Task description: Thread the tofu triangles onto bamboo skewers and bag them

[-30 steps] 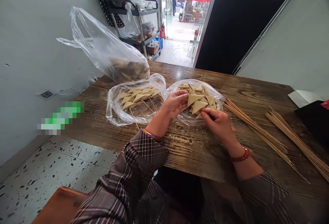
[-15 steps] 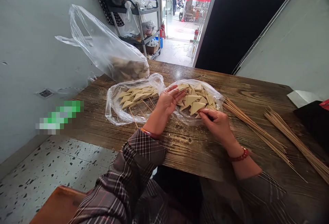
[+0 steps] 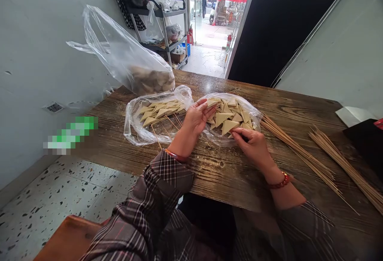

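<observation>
My left hand (image 3: 196, 118) is turned palm up over the pile, its fingers bent around a pale triangular tofu slice (image 3: 212, 103) near the fingertips. My right hand (image 3: 249, 139) pinches the end of a thin bamboo skewer (image 3: 231, 131), most of which is hidden. Larger tofu triangles (image 3: 229, 126) lie in line between the two hands; whether the skewer passes through them I cannot tell. Beneath is a clear plastic bag (image 3: 253, 111) spread open with many more triangles. To the left, skewered tofu triangles (image 3: 163, 112) rest on another plastic bag (image 3: 129, 127), sticks pointing toward me.
Bamboo skewers (image 3: 296, 153) lie bundled to the right, with a second bundle (image 3: 344, 161) beyond. A tall plastic bag (image 3: 149, 79) with brownish contents stands at the back left of the wooden table (image 3: 209, 177). A shelf cart (image 3: 161, 13) is by the doorway.
The view has shifted very slightly. Both hands keep almost the same place and grip, and nothing has visibly been let go or taken up.
</observation>
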The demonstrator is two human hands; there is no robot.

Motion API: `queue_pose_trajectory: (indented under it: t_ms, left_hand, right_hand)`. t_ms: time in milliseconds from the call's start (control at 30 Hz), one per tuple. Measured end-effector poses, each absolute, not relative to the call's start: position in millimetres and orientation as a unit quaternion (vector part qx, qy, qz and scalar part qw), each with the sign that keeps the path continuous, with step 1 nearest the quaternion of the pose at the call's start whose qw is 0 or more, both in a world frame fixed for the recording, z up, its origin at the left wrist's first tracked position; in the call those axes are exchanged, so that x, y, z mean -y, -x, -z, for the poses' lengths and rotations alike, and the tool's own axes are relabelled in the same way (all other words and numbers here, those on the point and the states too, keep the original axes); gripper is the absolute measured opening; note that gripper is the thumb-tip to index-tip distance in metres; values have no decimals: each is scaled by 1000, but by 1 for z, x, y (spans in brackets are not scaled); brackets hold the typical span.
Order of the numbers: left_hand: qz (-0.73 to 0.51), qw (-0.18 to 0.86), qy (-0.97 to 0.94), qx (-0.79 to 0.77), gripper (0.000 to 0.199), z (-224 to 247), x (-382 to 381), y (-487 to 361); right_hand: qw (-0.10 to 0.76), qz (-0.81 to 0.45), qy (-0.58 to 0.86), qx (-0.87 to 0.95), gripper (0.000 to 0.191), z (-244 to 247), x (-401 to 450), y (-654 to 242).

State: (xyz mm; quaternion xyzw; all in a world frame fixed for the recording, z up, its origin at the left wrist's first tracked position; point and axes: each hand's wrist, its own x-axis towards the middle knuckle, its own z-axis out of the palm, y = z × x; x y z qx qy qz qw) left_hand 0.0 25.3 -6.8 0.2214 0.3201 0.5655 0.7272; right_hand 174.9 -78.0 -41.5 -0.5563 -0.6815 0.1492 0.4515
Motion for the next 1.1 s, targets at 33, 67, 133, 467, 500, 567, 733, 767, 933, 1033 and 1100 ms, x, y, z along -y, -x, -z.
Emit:
queue_pose_trajectory:
  t_ms: [33,67,133,467,500,567,733,767,933,1033,1100]
  left_hand:
    - [-566,728,-219,-319,20,7,-25,0]
    - [-567,728,-218,-319,21,7,-25,0]
    - [-567,728,-217,-317,22,6,-25,0]
    - [-570,726,-224,-313,22,6,-25,-2]
    - [-570,726,-224,-313,22,6,-25,-2]
    - [-572,724,-225,-312,21,6,-25,-3]
    - [-578,717,-234,-310,21,7,-23,-3]
    - [-581,715,-236,-310,21,8,-23,-4]
    - [-599,695,-253,-309,21,10,-22,-9]
    - [-598,692,-258,-311,23,10,-20,-12]
    - [-594,696,-257,-311,23,10,-18,-13]
  right_hand:
    - [451,-149,556,682,18,42,78,-175]
    - [451,-149,557,682,18,42,78,-175]
    - [451,-148,559,680,18,42,78,-175]
    - [453,-143,559,679,18,41,78,-175]
    - [453,-142,560,679,18,41,78,-175]
    - [453,-142,560,679,18,41,78,-175]
    - [455,-140,562,676,19,42,77,-175]
    - [454,-138,562,677,18,42,77,-175]
    - [452,-141,561,679,19,43,76,-176]
    - [451,-141,566,675,19,43,76,-176]
    - [452,-138,569,674,19,43,76,-175]
